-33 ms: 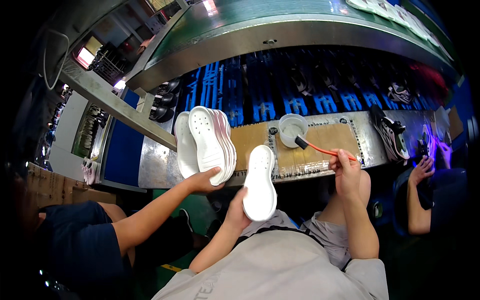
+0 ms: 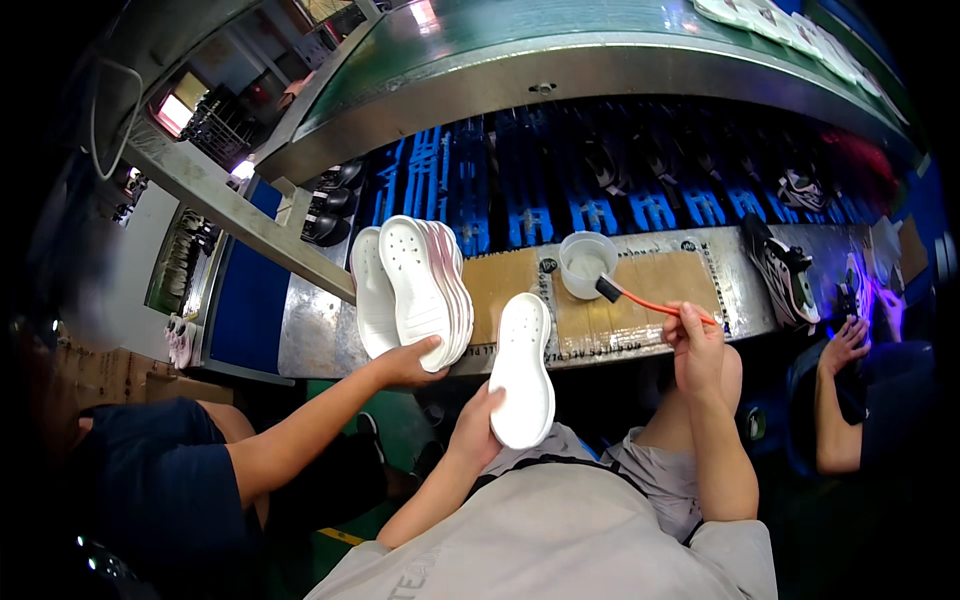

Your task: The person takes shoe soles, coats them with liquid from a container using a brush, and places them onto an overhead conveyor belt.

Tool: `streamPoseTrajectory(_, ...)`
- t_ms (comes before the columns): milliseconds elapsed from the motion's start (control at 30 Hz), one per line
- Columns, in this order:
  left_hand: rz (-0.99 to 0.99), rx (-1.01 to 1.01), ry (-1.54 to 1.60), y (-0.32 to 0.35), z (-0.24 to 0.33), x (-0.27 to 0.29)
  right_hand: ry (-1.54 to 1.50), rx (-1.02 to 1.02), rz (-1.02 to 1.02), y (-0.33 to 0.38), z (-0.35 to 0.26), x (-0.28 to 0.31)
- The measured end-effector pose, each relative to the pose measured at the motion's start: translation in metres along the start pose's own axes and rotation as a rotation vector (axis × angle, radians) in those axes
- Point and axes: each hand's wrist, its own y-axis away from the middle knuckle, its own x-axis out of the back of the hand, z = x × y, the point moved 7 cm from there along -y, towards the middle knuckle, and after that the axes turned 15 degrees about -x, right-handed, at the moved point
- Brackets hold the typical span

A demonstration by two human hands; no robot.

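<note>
Left hand [image 2: 478, 425] closed around the lower end of a white moulded foam shoe sole [image 2: 522, 368], fingers wrapped behind it, thumb on its edge. The sole is held upright off the bench, just in front of the near edge of the metal workbench [image 2: 310, 340], above the person's lap.

Right hand [image 2: 697, 345] pinched shut on the orange handle of a small brush with a black head [image 2: 645, 300]. The brush head rests at the rim of a translucent white plastic cup [image 2: 586, 264], which stands on a sheet of brown cardboard [image 2: 640, 290] laid along the middle of the bench (what the cup holds cannot be told).

At the left end of the bench, a stack of white shoe soles with pinkish edges [image 2: 420, 290] stands on edge, leaning. A co-worker's hand [image 2: 408, 362], coming from the left in a dark blue sleeve, grips the bottom of that stack.

At the right end of the bench lies a black-and-white sneaker [image 2: 782, 280]. Another person's hand [image 2: 846, 345] is raised beside it, near the right edge.

Behind the bench: blue racks [image 2: 600, 200] under a green conveyor belt [image 2: 560, 30].
</note>
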Motion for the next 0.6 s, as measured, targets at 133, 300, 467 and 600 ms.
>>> streamPoseTrajectory(133, -0.040, -0.180, -0.489, 0.032, 0.031, -0.010, -0.021, 0.016, -0.024, -0.017, 0.004, 0.042)
streamPoseTrajectory(300, -0.334, -0.018, -0.476, 0.053, 0.125, -0.089, -0.165, -0.014, -0.003, -0.024, 0.021, 0.085)
streamPoseTrajectory(467, -0.716, -0.265, -0.380, -0.039, 0.250, -0.219, -0.252, -0.011, -0.026, -0.032, 0.021, 0.087)
streamPoseTrajectory(600, -0.671, -0.872, -0.592, -0.157, 0.333, -0.316, -0.213, 0.017, -0.042, -0.032, 0.020, 0.087)
